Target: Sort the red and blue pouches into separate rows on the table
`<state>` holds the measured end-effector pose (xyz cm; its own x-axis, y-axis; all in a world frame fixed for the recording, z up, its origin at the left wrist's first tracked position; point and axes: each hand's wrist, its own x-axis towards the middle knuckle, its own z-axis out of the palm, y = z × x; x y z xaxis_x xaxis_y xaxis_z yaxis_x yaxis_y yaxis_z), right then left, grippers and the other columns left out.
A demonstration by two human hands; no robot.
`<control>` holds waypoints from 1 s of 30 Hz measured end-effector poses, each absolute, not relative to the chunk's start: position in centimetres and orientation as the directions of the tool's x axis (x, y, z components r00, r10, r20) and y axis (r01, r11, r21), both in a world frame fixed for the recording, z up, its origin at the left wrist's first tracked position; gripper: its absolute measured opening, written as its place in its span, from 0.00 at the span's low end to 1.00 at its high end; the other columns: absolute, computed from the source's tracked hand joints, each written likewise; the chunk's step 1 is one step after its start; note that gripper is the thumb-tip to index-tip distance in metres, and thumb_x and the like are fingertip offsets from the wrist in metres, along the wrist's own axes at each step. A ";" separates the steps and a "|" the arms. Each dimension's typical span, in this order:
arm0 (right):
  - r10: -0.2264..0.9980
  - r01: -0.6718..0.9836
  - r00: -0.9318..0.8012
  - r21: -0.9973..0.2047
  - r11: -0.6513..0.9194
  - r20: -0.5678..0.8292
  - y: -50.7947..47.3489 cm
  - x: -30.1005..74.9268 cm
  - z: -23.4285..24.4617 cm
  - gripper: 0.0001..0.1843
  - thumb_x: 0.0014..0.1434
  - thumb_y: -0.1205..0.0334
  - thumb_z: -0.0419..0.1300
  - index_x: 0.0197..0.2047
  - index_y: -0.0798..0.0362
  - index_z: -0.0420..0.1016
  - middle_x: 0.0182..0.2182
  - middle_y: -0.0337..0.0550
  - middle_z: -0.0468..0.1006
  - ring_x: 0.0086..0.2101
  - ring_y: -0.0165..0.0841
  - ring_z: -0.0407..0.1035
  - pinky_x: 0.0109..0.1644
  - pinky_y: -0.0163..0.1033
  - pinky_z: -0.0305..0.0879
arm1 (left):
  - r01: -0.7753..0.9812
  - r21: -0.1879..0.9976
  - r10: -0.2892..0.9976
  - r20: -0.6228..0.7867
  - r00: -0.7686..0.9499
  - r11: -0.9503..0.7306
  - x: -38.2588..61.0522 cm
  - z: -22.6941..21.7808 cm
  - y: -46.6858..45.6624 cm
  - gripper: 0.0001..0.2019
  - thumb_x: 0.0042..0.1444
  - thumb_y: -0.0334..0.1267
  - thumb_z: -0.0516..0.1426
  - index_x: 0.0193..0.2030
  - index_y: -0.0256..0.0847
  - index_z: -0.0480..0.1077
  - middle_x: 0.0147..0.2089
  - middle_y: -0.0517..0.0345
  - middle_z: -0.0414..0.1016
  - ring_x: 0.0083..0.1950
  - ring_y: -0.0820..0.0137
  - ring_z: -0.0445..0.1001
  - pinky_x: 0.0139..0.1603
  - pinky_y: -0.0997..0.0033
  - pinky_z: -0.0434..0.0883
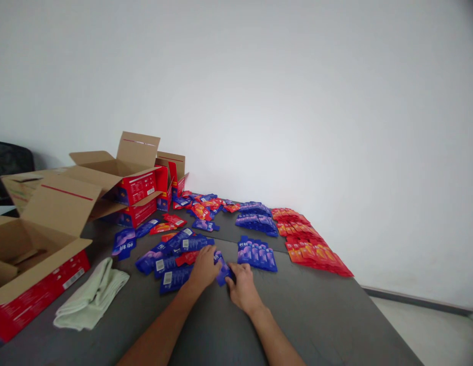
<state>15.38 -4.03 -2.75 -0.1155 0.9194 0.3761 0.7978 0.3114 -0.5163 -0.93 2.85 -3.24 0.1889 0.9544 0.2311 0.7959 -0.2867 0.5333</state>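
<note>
A blue-purple pouch (222, 270) lies tilted between my hands, low over the grey table. My left hand (205, 266) has its fingers curled at the pouch's left edge, and part of the grip is hidden. On the other side, my right hand (244, 290) pinches the lower right edge. Left of my left hand is a loose pile of blue pouches (177, 278), several showing barcode labels, with a red pouch (186, 258) among them. Just beyond my right hand, a row of overlapping blue pouches (256, 254) lies face up.
Further back lie stacked blue rows (256, 221), with red rows (312, 249) along the right edge. A mixed heap of pouches (203, 206) lies near the wall. Open cartons (41, 274) and a folded pale cloth (92, 296) stand at the left.
</note>
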 end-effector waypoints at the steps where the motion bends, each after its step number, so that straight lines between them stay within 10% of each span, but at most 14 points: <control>1: 0.919 0.792 -0.116 -0.523 0.314 0.376 -4.0 15.3 -2.8 0.23 0.54 0.68 0.58 0.54 0.49 0.73 0.47 0.45 0.77 0.47 0.42 0.65 0.53 0.41 0.59 | 0.835 0.506 0.969 0.217 0.117 -0.215 -1.1 -3.2 2.8 0.27 0.52 0.38 0.55 0.60 0.33 0.63 0.60 0.39 0.66 0.64 0.54 0.61 0.64 0.54 0.55; 7: 0.925 0.749 -0.062 -0.595 0.292 0.376 -3.6 15.2 -3.6 0.24 0.50 0.70 0.58 0.52 0.51 0.74 0.45 0.47 0.75 0.47 0.41 0.66 0.55 0.41 0.60 | 0.808 0.577 0.990 0.132 0.049 -0.117 -0.9 -3.7 3.0 0.32 0.48 0.38 0.59 0.61 0.35 0.59 0.61 0.38 0.65 0.62 0.51 0.62 0.60 0.52 0.58; 14: 0.926 0.587 0.067 -0.765 0.265 0.373 -3.2 15.0 -3.6 0.21 0.54 0.59 0.59 0.52 0.54 0.73 0.36 0.44 0.75 0.36 0.36 0.70 0.45 0.37 0.65 | 0.254 0.947 0.979 0.204 -0.006 -0.196 -0.7 -3.4 3.9 0.33 0.43 0.24 0.53 0.60 0.39 0.58 0.47 0.54 0.72 0.46 0.68 0.74 0.47 0.67 0.71; 20: 0.958 0.304 0.122 -0.929 0.212 0.259 -3.1 15.5 -2.0 0.22 0.57 0.43 0.57 0.34 0.56 0.78 0.24 0.39 0.72 0.26 0.31 0.63 0.31 0.33 0.60 | 0.038 0.974 0.970 0.217 0.106 -0.222 0.1 -1.4 2.8 0.33 0.42 0.25 0.54 0.59 0.40 0.60 0.43 0.55 0.75 0.43 0.69 0.76 0.44 0.69 0.73; 30: 0.987 -0.021 0.102 -0.992 0.128 0.125 -3.5 15.6 -1.4 0.16 0.56 0.49 0.60 0.27 0.55 0.70 0.22 0.35 0.66 0.24 0.27 0.58 0.29 0.31 0.54 | -0.109 0.990 0.989 0.097 0.113 -0.085 0.2 -1.1 2.3 0.12 0.42 0.37 0.63 0.35 0.36 0.73 0.32 0.56 0.78 0.34 0.68 0.76 0.36 0.70 0.70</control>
